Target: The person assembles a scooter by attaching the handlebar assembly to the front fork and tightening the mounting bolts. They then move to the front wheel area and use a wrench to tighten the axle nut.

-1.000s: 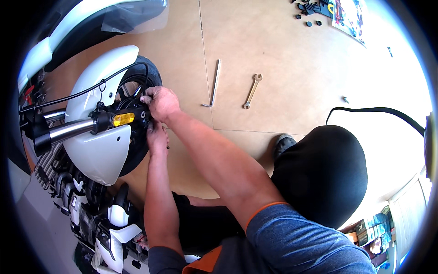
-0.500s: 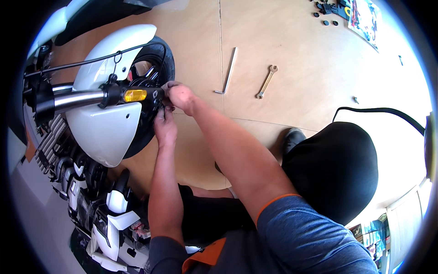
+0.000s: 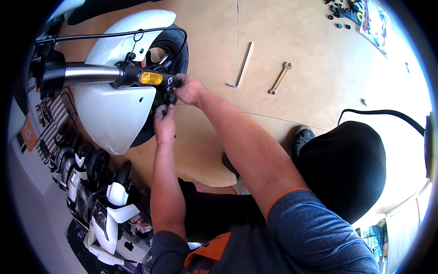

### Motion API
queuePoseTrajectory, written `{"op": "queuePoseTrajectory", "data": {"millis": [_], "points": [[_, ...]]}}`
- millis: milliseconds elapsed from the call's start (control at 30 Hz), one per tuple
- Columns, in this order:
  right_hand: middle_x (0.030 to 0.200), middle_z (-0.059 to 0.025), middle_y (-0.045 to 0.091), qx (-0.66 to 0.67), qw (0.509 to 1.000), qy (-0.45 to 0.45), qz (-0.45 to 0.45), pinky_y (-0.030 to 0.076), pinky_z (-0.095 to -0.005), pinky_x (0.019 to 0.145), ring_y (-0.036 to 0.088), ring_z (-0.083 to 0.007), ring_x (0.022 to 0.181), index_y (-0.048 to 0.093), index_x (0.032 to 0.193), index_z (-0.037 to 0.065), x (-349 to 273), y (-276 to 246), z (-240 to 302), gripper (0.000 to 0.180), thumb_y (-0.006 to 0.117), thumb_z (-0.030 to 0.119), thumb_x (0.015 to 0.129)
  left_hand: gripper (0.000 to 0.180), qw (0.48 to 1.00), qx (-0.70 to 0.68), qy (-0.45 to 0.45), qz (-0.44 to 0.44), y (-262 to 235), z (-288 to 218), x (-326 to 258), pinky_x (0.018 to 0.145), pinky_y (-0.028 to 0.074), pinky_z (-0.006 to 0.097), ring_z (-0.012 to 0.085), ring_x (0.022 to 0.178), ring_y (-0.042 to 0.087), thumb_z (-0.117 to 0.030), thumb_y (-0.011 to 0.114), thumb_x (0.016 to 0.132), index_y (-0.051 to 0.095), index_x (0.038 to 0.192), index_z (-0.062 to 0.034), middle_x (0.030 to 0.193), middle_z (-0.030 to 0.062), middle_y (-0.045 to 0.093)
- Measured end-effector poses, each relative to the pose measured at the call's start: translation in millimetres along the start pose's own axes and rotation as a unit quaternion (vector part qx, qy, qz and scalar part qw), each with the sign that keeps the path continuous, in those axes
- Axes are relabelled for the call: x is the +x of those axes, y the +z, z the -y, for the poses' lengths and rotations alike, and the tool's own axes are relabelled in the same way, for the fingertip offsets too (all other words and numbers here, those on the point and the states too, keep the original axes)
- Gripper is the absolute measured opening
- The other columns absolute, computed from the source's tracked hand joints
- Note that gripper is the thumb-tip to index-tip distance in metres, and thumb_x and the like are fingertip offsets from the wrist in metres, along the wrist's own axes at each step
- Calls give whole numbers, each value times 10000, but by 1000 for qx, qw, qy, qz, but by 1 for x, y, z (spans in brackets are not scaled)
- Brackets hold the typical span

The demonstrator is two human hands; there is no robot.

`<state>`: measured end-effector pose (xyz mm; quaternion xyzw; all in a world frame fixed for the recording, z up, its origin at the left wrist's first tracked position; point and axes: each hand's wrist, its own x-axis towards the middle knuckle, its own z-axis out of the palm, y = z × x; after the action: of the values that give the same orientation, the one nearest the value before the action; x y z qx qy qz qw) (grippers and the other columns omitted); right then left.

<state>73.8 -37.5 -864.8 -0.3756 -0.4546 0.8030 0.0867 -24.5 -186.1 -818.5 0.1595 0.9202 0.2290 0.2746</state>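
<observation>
In front of me on the left is a motorcycle front end, with a white mudguard (image 3: pixel 116 119), a black tyre (image 3: pixel 182 57) and a fork leg (image 3: pixel 93 74) bearing an amber reflector (image 3: pixel 151 78). My right hand (image 3: pixel 191 90) is closed at the lower end of the fork leg, by the wheel axle; its fingertips are partly hidden. Just below it, my left hand (image 3: pixel 164 124) pinches near the brake parts beside the wheel. Something small and dark shows at its fingertips, too small to name.
An L-shaped hex key (image 3: pixel 243 66) and an open-ended spanner (image 3: pixel 280 78) lie on the tan floor to the right. A small bolt (image 3: pixel 364 102) lies farther right. Black parts (image 3: pixel 342 13) sit at the far right, white body panels (image 3: pixel 106 232) at the lower left.
The whole view has shifted, so the wheel and tools sit farther right and higher. My left hand has moved slightly down, away from my right hand, which stays at the fork end.
</observation>
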Motion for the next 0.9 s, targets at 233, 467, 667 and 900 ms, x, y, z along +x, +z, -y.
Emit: {"op": "queuePoseTrajectory", "data": {"millis": [233, 467, 667, 900], "points": [[1119, -148, 735, -140, 990, -6, -6, 543, -409, 938, 677, -347, 1090, 698, 1172, 140, 7, -2, 8, 367, 679, 135, 806, 332, 986, 125, 110, -9, 7, -8, 0, 760, 492, 388, 260, 752, 610, -267, 635, 1002, 659, 1019, 63, 872, 192, 704], [1141, -108, 738, -232, 972, 34, 9, 542, -392, 973, 674, -290, 1137, 709, 1201, 168, 0, -14, 33, 446, 769, 154, 759, 293, 995, 9, 97, -16, 26, -21, 0, 731, 489, 330, 156, 755, 592, -216, 618, 1030, 680, 1012, 69, 850, 113, 716], [1132, -136, 738, -228, 972, 36, 32, 550, -398, 957, 686, -321, 1103, 698, 1217, 146, 3, -15, 33, 466, 750, 153, 754, 275, 993, 4, 117, -23, 26, -18, -1, 726, 488, 319, 136, 740, 573, -206, 622, 1028, 680, 1001, 61, 832, 95, 710], [1125, -174, 734, -203, 979, 18, 26, 550, -412, 934, 686, -349, 1082, 698, 1200, 120, 5, -8, 24, 420, 679, 129, 780, 282, 995, 72, 70, 3, 9, 3, 6, 692, 489, 332, 174, 708, 608, -243, 629, 1008, 661, 972, 35, 806, 78, 692]]}}
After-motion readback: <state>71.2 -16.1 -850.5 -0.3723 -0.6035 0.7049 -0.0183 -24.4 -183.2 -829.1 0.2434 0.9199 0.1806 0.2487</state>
